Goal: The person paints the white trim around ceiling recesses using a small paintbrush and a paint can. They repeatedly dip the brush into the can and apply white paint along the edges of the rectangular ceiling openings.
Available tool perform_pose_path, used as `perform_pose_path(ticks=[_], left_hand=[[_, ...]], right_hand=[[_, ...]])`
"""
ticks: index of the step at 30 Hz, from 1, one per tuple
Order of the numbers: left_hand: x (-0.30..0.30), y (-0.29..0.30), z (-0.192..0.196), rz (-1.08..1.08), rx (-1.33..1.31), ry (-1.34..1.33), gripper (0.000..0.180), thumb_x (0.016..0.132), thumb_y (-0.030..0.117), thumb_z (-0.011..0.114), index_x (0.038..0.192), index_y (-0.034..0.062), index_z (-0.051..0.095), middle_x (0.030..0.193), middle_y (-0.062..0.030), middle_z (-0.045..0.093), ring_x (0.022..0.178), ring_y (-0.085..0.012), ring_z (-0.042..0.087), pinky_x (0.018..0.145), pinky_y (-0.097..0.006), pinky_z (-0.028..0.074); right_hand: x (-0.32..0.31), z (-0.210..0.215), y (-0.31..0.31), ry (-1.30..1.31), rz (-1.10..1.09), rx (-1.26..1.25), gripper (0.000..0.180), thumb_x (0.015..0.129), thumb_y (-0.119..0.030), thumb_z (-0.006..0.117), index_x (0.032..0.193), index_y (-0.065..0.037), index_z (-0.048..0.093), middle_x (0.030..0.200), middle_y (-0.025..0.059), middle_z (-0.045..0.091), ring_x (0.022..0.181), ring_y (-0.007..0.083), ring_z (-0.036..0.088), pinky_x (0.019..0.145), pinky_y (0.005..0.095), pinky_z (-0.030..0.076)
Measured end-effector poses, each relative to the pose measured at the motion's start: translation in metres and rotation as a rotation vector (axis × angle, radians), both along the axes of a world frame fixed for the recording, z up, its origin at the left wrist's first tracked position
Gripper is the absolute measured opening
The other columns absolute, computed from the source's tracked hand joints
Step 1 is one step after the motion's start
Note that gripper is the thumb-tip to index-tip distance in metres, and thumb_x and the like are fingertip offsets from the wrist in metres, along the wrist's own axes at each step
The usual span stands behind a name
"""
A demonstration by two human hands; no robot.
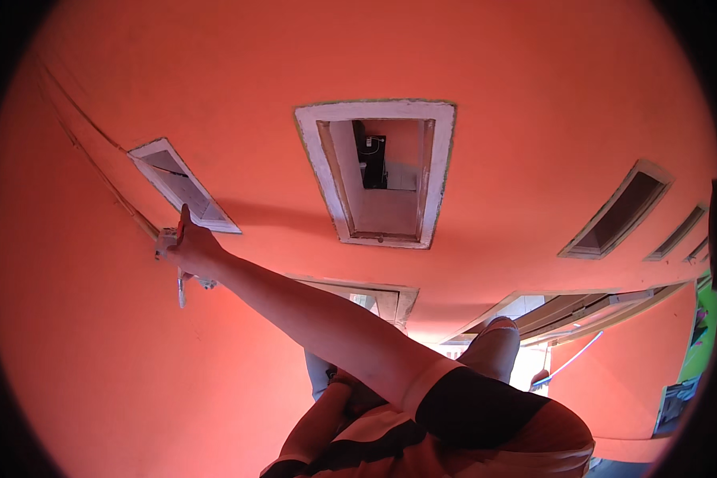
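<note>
The right hand [193, 247] reaches out at the end of a straight arm, its fingers curled closed around a pale, stained tool [182, 292] whose exact kind is too small to tell. One tool shows there. Its slim pale end hangs below the fingers and points down in the view; its long axis seems close to upright, leaning only slightly. A reddish upright piece rises above the fingers, and whether it is a thumb or part of the tool cannot be told.

The left hand [341, 387] lies in shade, well below and to the right of those fingers, close to the person's body; how far open it is, or whether it has hold of anything, cannot be told.

Around the right fingers spreads an orange wall [247, 135]. One narrow framed opening [185, 187] slants just above them, one larger framed opening [380, 171] lies further right, and at least three dark slanted openings [620, 211] stand well apart at the far right. Two thin cables [95, 171] run down toward the fingers from the upper left.
</note>
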State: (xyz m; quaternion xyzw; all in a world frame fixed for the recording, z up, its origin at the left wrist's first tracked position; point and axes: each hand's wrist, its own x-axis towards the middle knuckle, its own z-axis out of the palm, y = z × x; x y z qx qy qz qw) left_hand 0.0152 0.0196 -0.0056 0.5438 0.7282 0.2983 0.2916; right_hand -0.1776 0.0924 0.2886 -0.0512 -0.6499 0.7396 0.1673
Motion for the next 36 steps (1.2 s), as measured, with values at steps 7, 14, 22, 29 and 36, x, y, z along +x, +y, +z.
perform_pose_path(ticks=[7,14,22,29,36], left_hand=[[0.002,-0.008,-0.002,0.031,-0.002,-0.014,0.067,0.082,0.048,0.076,0.132,0.0083,0.056,0.130,-0.0159,0.064,0.122,-0.0315,0.060,0.101,-0.043,0.049],[0.003,-0.006,-0.003,0.025,-0.003,-0.021,0.067,0.082,0.047,0.077,0.132,0.0083,0.056,0.130,-0.0155,0.064,0.121,-0.0313,0.061,0.100,-0.043,0.050],[0.000,-0.016,0.000,0.059,0.031,-0.005,0.066,0.083,0.046,0.078,0.132,0.0084,0.055,0.130,-0.0149,0.064,0.120,-0.0310,0.062,0.099,-0.042,0.051],[0.007,-0.017,0.011,0.191,0.128,-0.060,0.066,0.083,0.045,0.078,0.132,0.0084,0.055,0.130,-0.0144,0.064,0.120,-0.0308,0.062,0.098,-0.041,0.052],[0.010,0.001,0.011,0.186,0.201,0.019,0.080,0.067,0.039,0.092,0.131,0.0098,0.055,0.118,-0.0126,0.069,0.107,-0.0323,0.070,0.087,-0.042,0.060]], right_hand=[[-0.047,-0.014,-0.007,-0.127,-0.131,-0.108,0.085,0.085,-0.008,0.064,0.152,0.005,0.013,0.091,0.0264,0.067,0.061,0.0309,0.070,0.041,0.0382,0.055],[-0.052,-0.034,0.019,-0.051,-0.295,-0.098,0.052,0.083,-0.013,0.077,0.115,0.010,0.043,0.088,0.0275,0.065,0.064,0.0364,0.071,0.041,0.0407,0.059],[0.044,-0.017,-0.001,-0.002,0.105,-0.353,0.020,0.080,-0.009,0.070,0.087,0.009,0.063,0.074,0.0162,0.066,0.059,0.0243,0.070,0.049,0.0359,0.063],[0.267,-0.055,0.048,-0.019,0.031,-0.361,0.018,0.085,-0.001,0.075,0.098,0.008,0.066,0.104,0.0156,0.069,0.088,0.0233,0.073,0.078,0.0344,0.063],[0.420,-0.126,0.065,-0.184,-0.672,-0.382,0.024,0.084,0.006,0.061,0.108,0.006,0.060,0.108,0.0193,0.065,0.098,0.0309,0.071,0.083,0.0417,0.061]])
